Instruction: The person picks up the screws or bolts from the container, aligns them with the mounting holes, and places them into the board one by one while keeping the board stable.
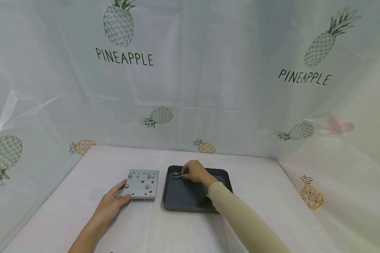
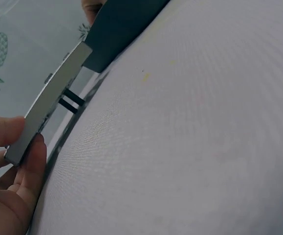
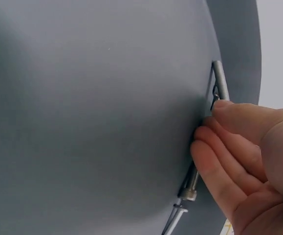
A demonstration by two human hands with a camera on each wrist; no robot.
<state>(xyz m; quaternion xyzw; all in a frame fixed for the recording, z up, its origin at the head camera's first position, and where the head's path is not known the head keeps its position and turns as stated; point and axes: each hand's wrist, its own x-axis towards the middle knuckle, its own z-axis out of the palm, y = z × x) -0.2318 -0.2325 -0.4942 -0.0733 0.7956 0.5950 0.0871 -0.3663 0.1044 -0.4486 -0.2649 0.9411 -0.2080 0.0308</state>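
A square grey metal plate (image 1: 142,184) with holes and several screw heads on its top face is held at its left edge by my left hand (image 1: 111,205). In the left wrist view, the thumb (image 2: 4,131) lies on one face of the plate (image 2: 48,105) and fingers on the other; two dark pegs (image 2: 72,100) stick out of its underside. My right hand (image 1: 196,173) reaches into the dark tray (image 1: 169,206) and pinches a slim metal rod (image 3: 220,78) between thumb and fingers. Beside the fingers lies a metal bolt (image 3: 189,188), partly hidden.
The tray stands right of the plate on a white-covered table (image 1: 130,232). A white sheet printed with pineapples (image 1: 209,70) hangs behind and at the sides. Another thin metal piece (image 3: 174,220) lies in the tray near the bolt.
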